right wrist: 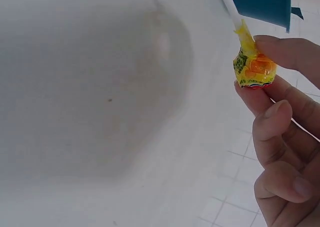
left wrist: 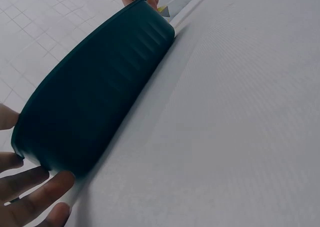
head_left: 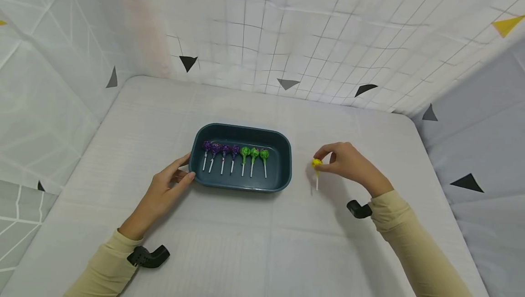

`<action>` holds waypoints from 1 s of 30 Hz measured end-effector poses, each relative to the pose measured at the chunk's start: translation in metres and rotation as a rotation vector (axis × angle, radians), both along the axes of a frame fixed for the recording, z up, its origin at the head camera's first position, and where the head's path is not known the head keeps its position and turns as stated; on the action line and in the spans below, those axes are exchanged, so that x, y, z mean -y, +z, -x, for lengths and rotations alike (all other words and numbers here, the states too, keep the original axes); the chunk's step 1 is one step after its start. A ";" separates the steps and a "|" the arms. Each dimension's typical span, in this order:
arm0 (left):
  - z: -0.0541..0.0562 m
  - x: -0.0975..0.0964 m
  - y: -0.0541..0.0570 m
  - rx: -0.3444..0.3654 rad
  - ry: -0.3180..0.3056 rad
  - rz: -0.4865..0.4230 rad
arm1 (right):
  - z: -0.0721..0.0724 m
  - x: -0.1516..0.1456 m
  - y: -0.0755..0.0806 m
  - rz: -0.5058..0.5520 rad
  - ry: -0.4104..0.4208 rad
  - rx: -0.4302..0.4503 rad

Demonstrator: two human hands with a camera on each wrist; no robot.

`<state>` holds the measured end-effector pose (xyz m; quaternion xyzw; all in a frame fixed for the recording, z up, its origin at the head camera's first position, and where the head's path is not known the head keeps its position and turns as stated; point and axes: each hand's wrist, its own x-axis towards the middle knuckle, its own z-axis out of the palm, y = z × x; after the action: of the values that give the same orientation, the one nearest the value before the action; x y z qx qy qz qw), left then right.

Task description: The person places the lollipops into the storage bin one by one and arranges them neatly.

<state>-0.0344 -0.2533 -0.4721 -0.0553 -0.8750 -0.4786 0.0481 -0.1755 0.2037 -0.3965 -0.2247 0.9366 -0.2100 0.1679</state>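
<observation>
A dark teal tray [head_left: 242,184] stands on the white-covered table, with a row of wrapped lollipops inside. Several purple lollipops [head_left: 225,150] line its left side, followed by three green lollipops [head_left: 254,152]. My left hand [head_left: 166,191] rests on the tray's left end, thumb at the near corner; the left wrist view shows its spread fingers [left wrist: 42,199] against the outer wall. Right of the tray, my right hand [head_left: 346,165] pinches a yellow lollipop [right wrist: 254,67] by its wrapped head between thumb and fingertips. Its white stick [head_left: 317,183] points toward me.
White patterned cloth [head_left: 287,37] hangs behind the table and at both sides. A black wrist device [head_left: 148,257] is on the left sleeve, another [head_left: 359,209] on the right. White table cover [head_left: 234,247] extends in front of the tray.
</observation>
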 end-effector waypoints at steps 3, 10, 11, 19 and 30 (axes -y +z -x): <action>0.000 0.000 0.000 -0.005 -0.002 0.001 | 0.000 0.003 0.004 0.002 0.002 -0.002; 0.000 -0.001 0.000 -0.018 -0.001 -0.002 | 0.003 0.010 0.012 0.006 0.008 -0.008; 0.000 -0.001 0.001 -0.014 -0.001 -0.003 | 0.003 0.011 0.013 0.005 0.009 -0.008; 0.000 0.000 0.001 -0.012 -0.002 -0.006 | 0.007 0.018 0.022 0.008 0.020 -0.020; 0.000 0.000 -0.001 -0.026 -0.002 -0.009 | 0.012 0.026 0.031 0.007 0.035 -0.031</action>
<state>-0.0347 -0.2532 -0.4729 -0.0623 -0.8720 -0.4818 0.0594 -0.1874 0.1775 -0.3655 -0.2449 0.9342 -0.2068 0.1565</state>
